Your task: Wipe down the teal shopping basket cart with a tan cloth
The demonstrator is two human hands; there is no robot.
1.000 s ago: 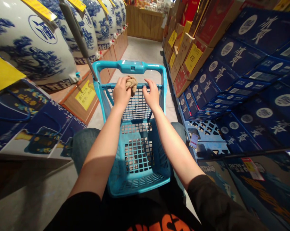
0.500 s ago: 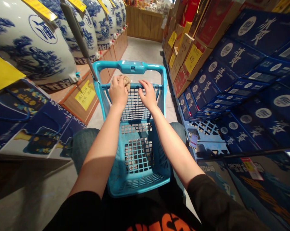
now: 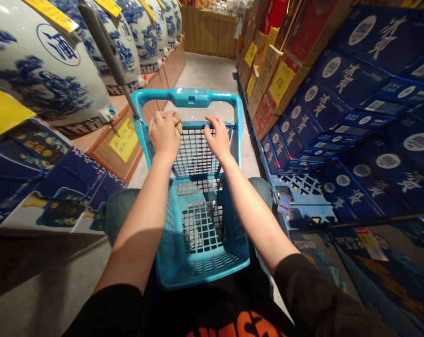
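Observation:
A blue plastic shopping basket [image 3: 197,276] with grid walls stands between my knees, its handle [image 3: 187,97] raised at the far end. My left hand [image 3: 165,133] is closed on a crumpled beige cloth [image 3: 177,121] and presses it on the basket's far rim, near the left corner. Part of the cloth is hidden under the fingers. At the right part of that rim, my right hand [image 3: 218,136] has its fingers apart and its fingertips at the edge, with nothing in it. A grey telescopic pole [image 3: 106,49] slants down to the basket's left corner.
Large blue-and-white jars [image 3: 53,70] line the left side, above blue gift bags [image 3: 60,182]. Stacked blue cartons [image 3: 324,103] rise on the right. A phone [image 3: 284,204] lies by a blue pallet [image 3: 306,185]. A wooden counter [image 3: 210,32] stands at the aisle's far end.
My left hand has slid left along the basket's far rim with the cloth. My right hand has stayed nearly in place at the rim.

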